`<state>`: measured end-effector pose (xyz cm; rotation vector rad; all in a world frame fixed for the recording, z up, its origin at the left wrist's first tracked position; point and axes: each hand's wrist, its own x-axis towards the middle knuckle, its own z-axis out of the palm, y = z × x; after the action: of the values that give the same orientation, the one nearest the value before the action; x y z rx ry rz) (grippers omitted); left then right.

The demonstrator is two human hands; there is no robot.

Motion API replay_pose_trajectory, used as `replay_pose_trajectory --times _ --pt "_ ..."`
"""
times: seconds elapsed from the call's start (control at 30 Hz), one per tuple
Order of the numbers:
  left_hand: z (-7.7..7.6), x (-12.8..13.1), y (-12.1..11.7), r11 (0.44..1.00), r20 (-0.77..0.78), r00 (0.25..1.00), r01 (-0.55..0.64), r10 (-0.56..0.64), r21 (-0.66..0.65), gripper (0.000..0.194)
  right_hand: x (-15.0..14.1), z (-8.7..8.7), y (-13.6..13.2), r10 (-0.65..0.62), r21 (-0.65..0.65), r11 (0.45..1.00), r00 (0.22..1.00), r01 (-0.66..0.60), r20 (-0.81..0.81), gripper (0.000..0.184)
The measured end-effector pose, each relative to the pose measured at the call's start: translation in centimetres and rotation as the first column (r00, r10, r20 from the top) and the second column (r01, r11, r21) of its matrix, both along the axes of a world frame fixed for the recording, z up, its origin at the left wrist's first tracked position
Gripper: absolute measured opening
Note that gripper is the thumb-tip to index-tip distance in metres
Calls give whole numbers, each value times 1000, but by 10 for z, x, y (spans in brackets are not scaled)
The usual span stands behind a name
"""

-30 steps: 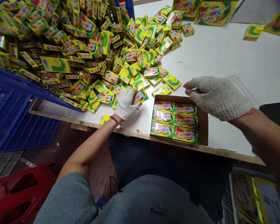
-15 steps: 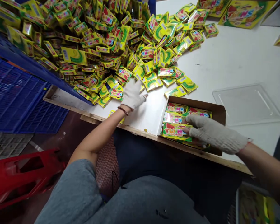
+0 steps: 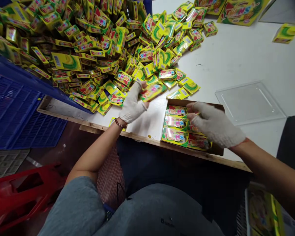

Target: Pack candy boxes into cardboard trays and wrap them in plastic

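Head view shows a yellow box (image 3: pixel 154 90), blurred, at the fingertips of the left hand (image 3: pixel 134 104), off the carton's far left corner. That hand is half open, pinching the box's left end between thumb and fingers. Palm down, the right hand (image 3: pixel 212 124) hovers over the carton (image 3: pixel 177 102), fingers loosely bent; whether they grip anything I cannot tell. Small boxes (image 3: pixel 175 122) fill the carton's left side; more heap over the blue crate (image 3: pixel 27 77), far left.

The white-knit-gloved right hand (image 3: pixel 210 124) has let go of a flat yellow-green printed box (image 3: pixel 174 135) at the brown cardboard carton's (image 3: pixel 177 102) near-left corner; the white-knit-gloved left hand (image 3: pixel 133 104) now holds a second yellow-green printed box (image 3: pixel 153 91)
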<state>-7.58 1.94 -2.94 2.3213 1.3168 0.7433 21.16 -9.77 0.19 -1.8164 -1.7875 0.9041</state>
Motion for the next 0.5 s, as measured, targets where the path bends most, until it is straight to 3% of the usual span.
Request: replay_pose_trajectory --times 0.1,0.17,0.23,0.3,0.37,0.43,0.5 --pt "10 23 -33 968 40 968 250 -249 -14 83 -1 34 12 -115 -124 988 970 90 -215 54" --pt "14 34 -44 932 16 932 362 -361 -23 88 0 47 16 -108 -205 977 969 62 -223 44" --pt "16 36 -41 915 -48 914 402 -403 -23 91 2 48 16 -93 -240 969 983 54 -156 27" --pt "16 24 -25 935 -164 921 355 -354 -26 87 6 39 12 -126 -261 960 987 98 -95 19" --pt "15 1 -2 974 -337 915 223 -222 -37 74 9 23 7 -169 -300 943 984 145 -57 20" --pt "14 -29 19 997 -550 832 44 -71 -61 63 9 5 3 -173 -337 930 984 147 -48 22" --pt "12 -59 35 990 -719 695 -111 12 -90 63 8 -12 0 -115 -329 939 993 97 -34 22"
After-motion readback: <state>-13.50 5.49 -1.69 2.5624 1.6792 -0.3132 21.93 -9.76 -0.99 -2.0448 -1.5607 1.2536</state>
